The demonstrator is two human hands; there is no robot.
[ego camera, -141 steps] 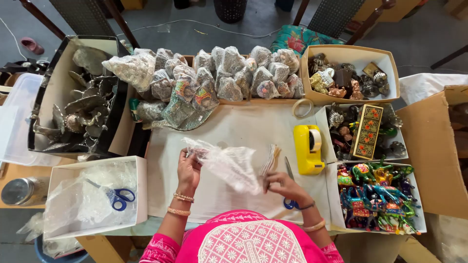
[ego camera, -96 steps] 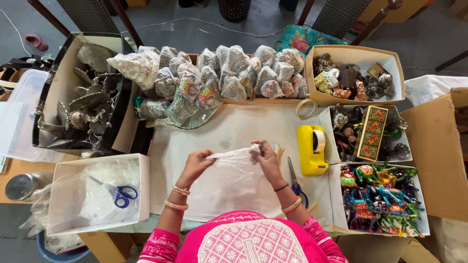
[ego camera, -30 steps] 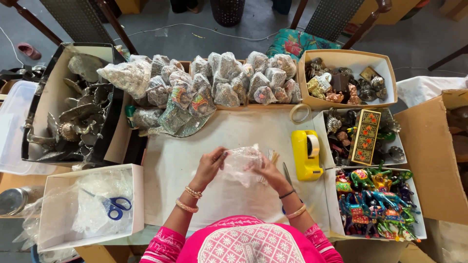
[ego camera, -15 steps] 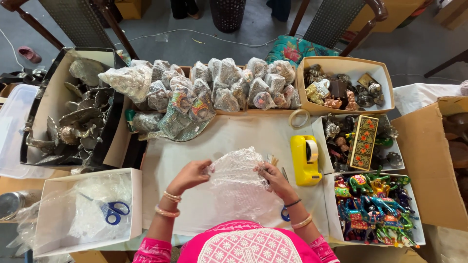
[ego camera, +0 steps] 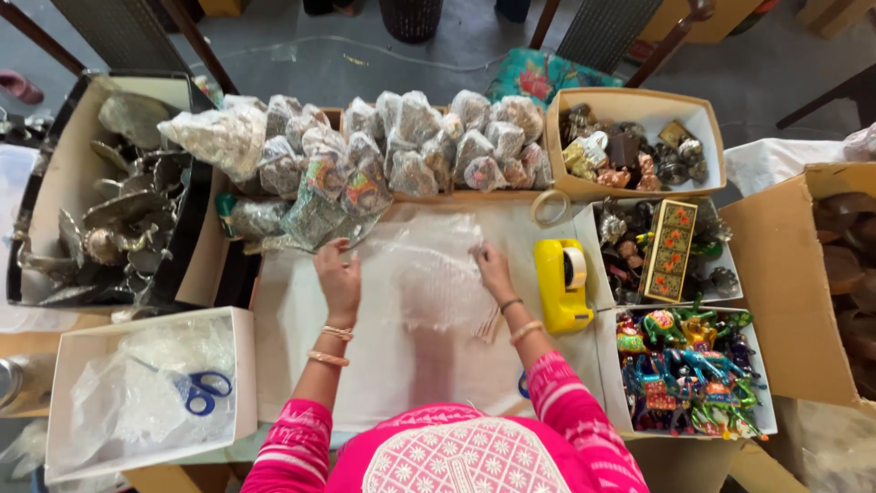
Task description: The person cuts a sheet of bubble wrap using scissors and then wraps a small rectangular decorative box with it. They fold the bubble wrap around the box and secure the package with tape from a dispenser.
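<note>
closest to me is the pink sleeve [ego camera: 566, 402] of the person at the table, both arms stretched out over the white paper [ego camera: 301, 365] that covers the work surface. the left hand [ego camera: 338, 278] and the right hand [ego camera: 493, 269] are flat and unclenched, fingers spread, each pressing down a side of a sheet of bubble wrap [ego camera: 433, 274] lying on the paper between them. looks to me like the laying-out step: the sheet's being smoothed flat and there's nothing on it yet. i'd say the following move needs one hand free and something small set in the middle.

off to the left, a white box with blue scissors [ego camera: 201, 391]. on the right, a yellow tape dispenser [ego camera: 561, 283] just beside the right wrist, then a box of painted animal figures [ego camera: 693, 365]. further back, a row of already wrapped bundles [ego camera: 411, 151] and a box of metal trinkets [ego camera: 639, 151].
</note>
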